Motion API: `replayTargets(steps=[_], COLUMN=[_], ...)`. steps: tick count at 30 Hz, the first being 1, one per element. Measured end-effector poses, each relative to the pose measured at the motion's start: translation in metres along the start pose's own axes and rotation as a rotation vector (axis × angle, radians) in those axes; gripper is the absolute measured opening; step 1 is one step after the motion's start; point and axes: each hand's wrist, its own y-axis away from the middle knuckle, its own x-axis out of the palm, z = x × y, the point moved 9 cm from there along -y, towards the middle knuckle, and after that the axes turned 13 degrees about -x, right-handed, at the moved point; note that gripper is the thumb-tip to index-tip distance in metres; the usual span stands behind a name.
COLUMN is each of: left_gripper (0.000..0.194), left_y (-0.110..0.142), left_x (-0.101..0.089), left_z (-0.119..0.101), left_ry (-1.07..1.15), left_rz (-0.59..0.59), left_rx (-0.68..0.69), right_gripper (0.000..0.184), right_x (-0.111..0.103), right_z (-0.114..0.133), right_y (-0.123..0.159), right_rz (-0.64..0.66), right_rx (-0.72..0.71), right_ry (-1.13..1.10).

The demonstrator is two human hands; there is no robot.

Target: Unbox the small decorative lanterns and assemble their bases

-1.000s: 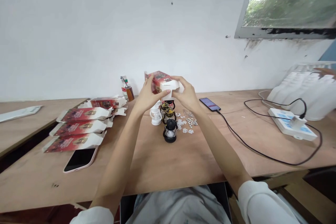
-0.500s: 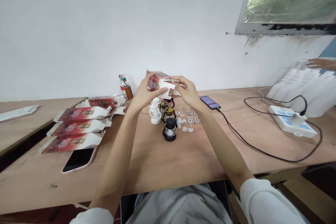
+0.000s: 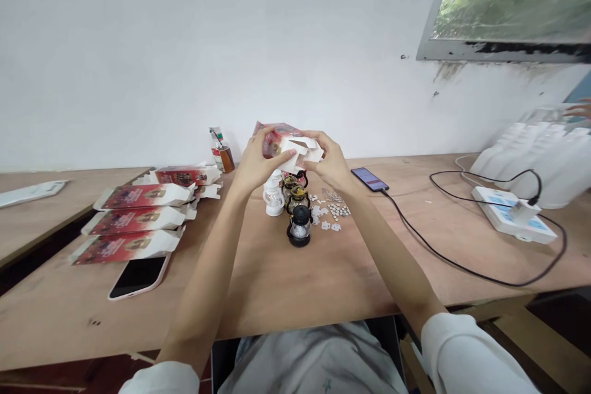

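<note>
A red printed cardboard box [image 3: 282, 132] with white end flaps is held up above the table between both hands. My left hand [image 3: 255, 162] grips its left side, thumb on the white flap. Closed on the right side is my right hand [image 3: 331, 160], with its fingers at the open end. Just below stand several miniature lanterns: a black lantern [image 3: 300, 226] in front, white lanterns [image 3: 274, 197] to the left, and dark ones with yellow tops behind. Small white plastic pieces [image 3: 325, 226], silver button cells [image 3: 340, 210] and thin wire pieces [image 3: 332, 195] lie to their right.
Several red boxes [image 3: 138, 218] lie at left beside a pink-edged phone [image 3: 141, 276]. A bottle of amber liquid [image 3: 226, 159] stands near the wall. At right are a cabled phone [image 3: 370, 179], a power strip [image 3: 512, 214], white bottles [image 3: 554, 160] and another person's hand [image 3: 579, 109].
The white flaps at the box's end have shifted, and my right fingers have moved around them. The other person's hand at far right has drawn back toward the edge.
</note>
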Motion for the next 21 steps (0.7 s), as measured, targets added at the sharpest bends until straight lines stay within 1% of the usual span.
replayTargets(steps=[4, 7, 9, 12, 17, 21], left_gripper=[0.045, 0.043, 0.042, 0.044, 0.048, 0.047], left_y=[0.0, 0.0, 0.002, 0.005, 0.011, 0.013], left_x=[0.007, 0.013, 0.016, 0.014, 0.013, 0.018], left_z=[0.001, 0.002, -0.002, -0.007, -0.016, -0.014], left_ry=[0.005, 0.014, 0.012, -0.01, -0.044, -0.048], left_rz=[0.005, -0.005, -0.024, -0.078, -0.124, -0.142], left_rx=[0.001, 0.011, 0.045, 0.06, 0.048, 0.036], right_gripper=[0.051, 0.052, 0.05, 0.048, 0.051, 0.052], right_x=[-0.002, -0.001, 0.0, 0.0, -0.001, -0.004], right_z=[0.0, -0.002, -0.003, -0.004, 0.0, 0.005], right_y=[0.0, 0.003, 0.004, 0.005, 0.003, 0.005], right_rz=[-0.009, -0.043, -0.074, -0.113, -0.094, -0.104], right_rx=[0.005, 0.035, 0.051, 0.049, 0.018, 0.001], right_ry=[0.003, 0.016, 0.011, 0.003, 0.022, 0.122])
